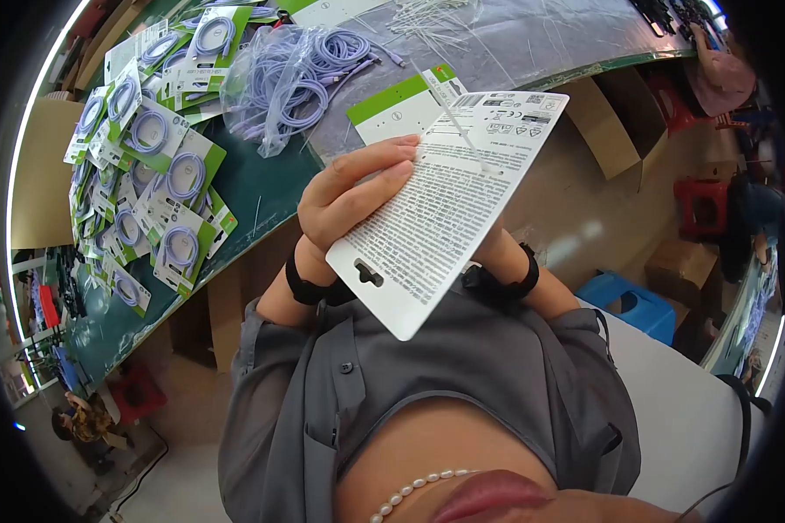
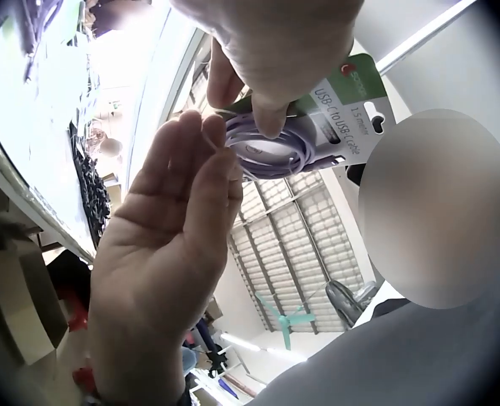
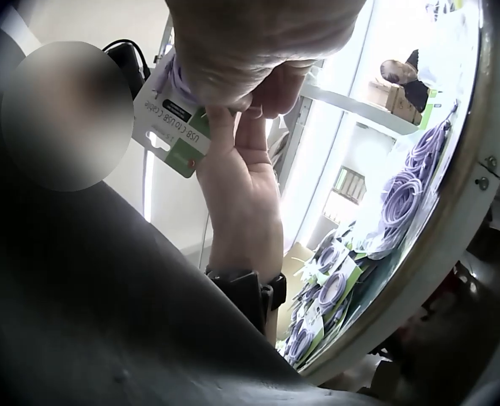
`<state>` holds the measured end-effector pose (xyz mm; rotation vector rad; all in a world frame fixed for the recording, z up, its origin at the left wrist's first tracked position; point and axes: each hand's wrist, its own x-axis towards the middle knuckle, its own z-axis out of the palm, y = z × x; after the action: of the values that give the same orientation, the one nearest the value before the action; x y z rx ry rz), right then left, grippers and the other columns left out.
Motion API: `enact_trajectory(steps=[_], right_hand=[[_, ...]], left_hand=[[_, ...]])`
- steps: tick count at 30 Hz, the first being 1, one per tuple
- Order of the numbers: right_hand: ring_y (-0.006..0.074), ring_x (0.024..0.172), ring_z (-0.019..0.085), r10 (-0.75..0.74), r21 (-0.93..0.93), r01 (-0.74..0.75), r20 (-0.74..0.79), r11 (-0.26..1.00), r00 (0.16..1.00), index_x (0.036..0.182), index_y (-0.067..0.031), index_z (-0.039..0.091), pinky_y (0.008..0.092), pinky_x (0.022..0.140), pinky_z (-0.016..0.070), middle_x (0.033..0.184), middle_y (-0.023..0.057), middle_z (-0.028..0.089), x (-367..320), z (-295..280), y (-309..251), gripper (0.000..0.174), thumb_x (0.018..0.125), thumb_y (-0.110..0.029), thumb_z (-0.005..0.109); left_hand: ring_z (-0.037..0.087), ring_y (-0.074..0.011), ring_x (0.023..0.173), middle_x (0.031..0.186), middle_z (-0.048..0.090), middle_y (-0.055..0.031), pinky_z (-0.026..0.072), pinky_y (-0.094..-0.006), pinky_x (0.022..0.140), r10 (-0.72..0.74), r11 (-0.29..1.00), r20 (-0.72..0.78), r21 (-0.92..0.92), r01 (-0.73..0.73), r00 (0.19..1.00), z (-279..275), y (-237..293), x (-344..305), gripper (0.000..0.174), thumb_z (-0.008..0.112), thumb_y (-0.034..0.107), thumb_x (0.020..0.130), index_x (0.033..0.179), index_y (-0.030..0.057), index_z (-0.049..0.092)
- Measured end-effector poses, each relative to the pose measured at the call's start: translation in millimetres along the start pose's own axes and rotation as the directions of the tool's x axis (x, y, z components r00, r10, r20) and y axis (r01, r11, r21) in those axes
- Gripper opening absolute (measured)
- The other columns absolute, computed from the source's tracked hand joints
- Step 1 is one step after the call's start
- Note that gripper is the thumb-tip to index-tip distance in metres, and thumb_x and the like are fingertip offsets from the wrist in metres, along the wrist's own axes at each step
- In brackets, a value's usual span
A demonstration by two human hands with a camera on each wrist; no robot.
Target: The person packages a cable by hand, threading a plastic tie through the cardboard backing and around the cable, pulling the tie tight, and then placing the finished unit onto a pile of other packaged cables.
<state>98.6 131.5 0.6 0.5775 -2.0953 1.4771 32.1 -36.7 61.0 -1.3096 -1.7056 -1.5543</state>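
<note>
left hand [image 1: 358,196] pinches USB cable card [image 1: 449,200] at its 9 o'clock edge | right hand [image 2: 267,38] grips it too, up front

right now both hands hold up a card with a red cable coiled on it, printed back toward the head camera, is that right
Not quite: the cable coiled on the card is purple, not red, as the left wrist view shows. The rest holds: the left hand and the right hand both hold the card, with its printed back toward the head camera.

bright fisheye views, dark vignetted edges, blown-out glare and soft blur in wrist views
</note>
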Motion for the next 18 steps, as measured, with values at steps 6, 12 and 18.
enact_trajectory(steps=[6, 12, 18], right_hand=[[0.0237, 0.118, 0.049, 0.464, 0.815, -0.364, 0.134, 0.45, 0.875, 0.134, -0.0004, 0.036, 0.0333, 0.096, 0.044, 0.133, 0.0134, 0.045, 10, 6, -1, 0.047, 0.094, -0.022, 0.049], [0.0236, 0.104, 0.059, 0.591, 0.854, -0.154, 0.464, -0.498, 0.66, 0.118, 0.0014, 0.05, 0.0368, 0.094, 0.0486, 0.112, 0.0144, 0.059, 8, 31, 17, 0.037, 0.09, -0.021, 0.057], [0.025, 0.108, 0.057, 0.507, 0.703, -0.062, 0.568, -0.708, 0.648, 0.12, 0.0036, 0.048, 0.0387, 0.097, 0.0469, 0.116, 0.0169, 0.057, 9, 34, 21, 0.04, 0.09, -0.022, 0.055]], left_hand=[[0.065, -0.0329, 0.093, 0.101, 0.061, -0.0193, 0.0533, -0.0383, 0.083, -0.112, 0.982, -0.094, -0.164, 0.096, 0.989, 5, 4, -1, 0.033, 0.075, 0.009, 0.072, 0.099, -0.0042, 0.061], [0.064, -0.0338, 0.096, 0.102, 0.061, -0.0199, 0.0534, -0.0384, 0.082, -0.03, 0.991, -0.024, -0.129, 0.027, 0.999, 15, 7, 1, 0.034, 0.075, 0.009, 0.071, 0.099, -0.0034, 0.061], [0.063, -0.0343, 0.098, 0.103, 0.061, -0.0204, 0.0526, -0.0378, 0.084, -0.027, 0.994, -0.049, -0.103, 0.022, 0.998, 11, 5, -2, 0.034, 0.075, 0.008, 0.07, 0.099, -0.0035, 0.062]])
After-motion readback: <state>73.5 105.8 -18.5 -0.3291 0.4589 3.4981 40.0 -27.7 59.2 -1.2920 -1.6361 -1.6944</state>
